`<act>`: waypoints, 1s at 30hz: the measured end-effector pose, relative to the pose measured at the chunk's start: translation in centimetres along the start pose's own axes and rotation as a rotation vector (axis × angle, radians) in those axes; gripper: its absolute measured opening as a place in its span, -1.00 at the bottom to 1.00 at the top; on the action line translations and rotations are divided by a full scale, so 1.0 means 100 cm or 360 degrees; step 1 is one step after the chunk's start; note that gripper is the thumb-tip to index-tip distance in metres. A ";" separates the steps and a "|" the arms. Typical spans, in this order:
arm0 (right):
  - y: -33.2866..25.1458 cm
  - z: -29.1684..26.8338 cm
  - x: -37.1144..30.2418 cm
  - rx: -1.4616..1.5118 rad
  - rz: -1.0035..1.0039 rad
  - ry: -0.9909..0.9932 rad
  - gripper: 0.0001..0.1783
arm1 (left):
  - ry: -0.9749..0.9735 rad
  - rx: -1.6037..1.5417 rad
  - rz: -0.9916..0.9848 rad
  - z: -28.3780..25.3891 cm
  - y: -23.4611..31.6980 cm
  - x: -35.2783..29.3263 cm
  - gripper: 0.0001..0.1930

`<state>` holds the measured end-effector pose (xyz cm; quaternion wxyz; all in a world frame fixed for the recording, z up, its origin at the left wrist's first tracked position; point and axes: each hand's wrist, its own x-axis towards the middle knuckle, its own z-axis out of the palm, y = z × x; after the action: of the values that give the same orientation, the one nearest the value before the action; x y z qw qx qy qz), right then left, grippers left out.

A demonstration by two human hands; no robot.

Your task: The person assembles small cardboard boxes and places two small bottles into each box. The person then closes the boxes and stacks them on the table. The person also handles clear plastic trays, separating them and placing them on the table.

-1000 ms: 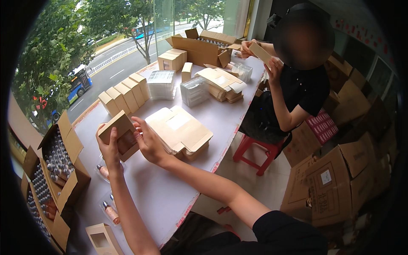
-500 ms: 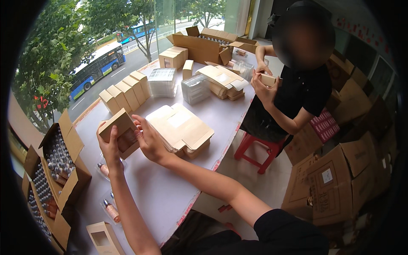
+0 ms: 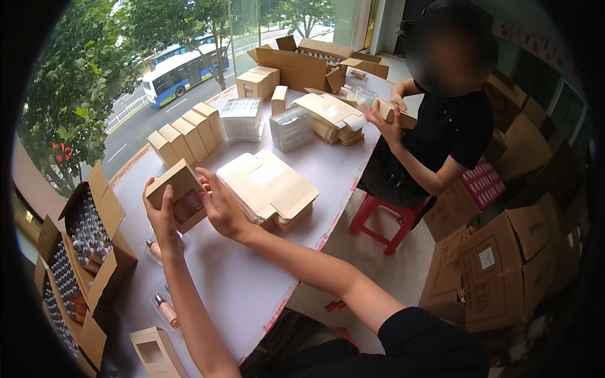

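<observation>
My left hand (image 3: 161,211) grips a kraft-coloured carton (image 3: 182,173) with a window in its face, held tilted above the left part of the table. My right hand (image 3: 222,206) is at the carton's right end, fingers stretched and slightly apart; they seem to touch its edge. Just right of that hand lies a stack of flattened kraft cartons (image 3: 271,183). Below my left hand, partly hidden by the forearm, sit clear plastic trays, one with a dropper bottle (image 3: 166,311). A windowed carton (image 3: 154,354) stands at the near edge.
Open cardboard boxes of bottles (image 3: 88,242) stand at the left. Farther back are a row of upright cartons (image 3: 186,135), clear plastic tray stacks (image 3: 290,131) and a large open box (image 3: 293,70). A co-worker (image 3: 447,132) handles a carton at the right, above a red stool (image 3: 384,220).
My hands and carton stay almost still. Across the table, the co-worker's hands have shifted slightly and the carton they hold has turned. Outside, a bus has moved along the road.
</observation>
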<state>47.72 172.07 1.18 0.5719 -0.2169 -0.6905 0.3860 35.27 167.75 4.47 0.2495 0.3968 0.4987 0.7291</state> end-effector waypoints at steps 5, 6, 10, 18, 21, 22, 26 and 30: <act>0.000 0.000 0.000 0.0002 -0.0015 0.0003 -0.56 | 0.0036 -0.0093 -0.0034 0.001 0.001 0.000 -0.39; -0.001 0.000 0.000 0.0009 -0.0012 -0.0003 -0.55 | 0.0038 -0.0092 -0.0033 0.000 0.001 0.000 -0.39; 0.001 -0.001 0.000 0.0017 -0.0001 -0.0006 -0.52 | 0.0017 -0.0060 0.0000 0.003 0.002 -0.002 -0.36; 0.001 -0.001 0.002 0.0095 0.0133 -0.0237 -0.32 | -0.0199 -0.0084 -0.0043 -0.013 0.012 -0.001 -0.38; 0.007 0.000 0.001 -0.0199 -0.0029 -0.0178 -0.40 | -0.0185 -0.0196 -0.0100 -0.023 0.015 0.004 -0.37; 0.002 -0.003 0.002 -0.0252 0.0020 -0.0204 -0.45 | -0.0050 -0.0192 0.0027 -0.023 0.014 0.006 -0.38; 0.006 -0.011 0.004 -0.0211 0.0153 -0.0192 -0.47 | 0.0353 -0.0234 -0.0121 -0.036 0.017 0.011 -0.58; -0.007 -0.007 0.006 0.0011 0.0293 -0.0177 -0.49 | 0.0425 -0.0323 -0.0183 -0.045 0.016 0.011 -0.55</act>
<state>48.34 172.26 2.11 0.4956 -0.2556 -0.6970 0.4508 30.99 165.55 5.47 0.2610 0.2402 0.4732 0.8064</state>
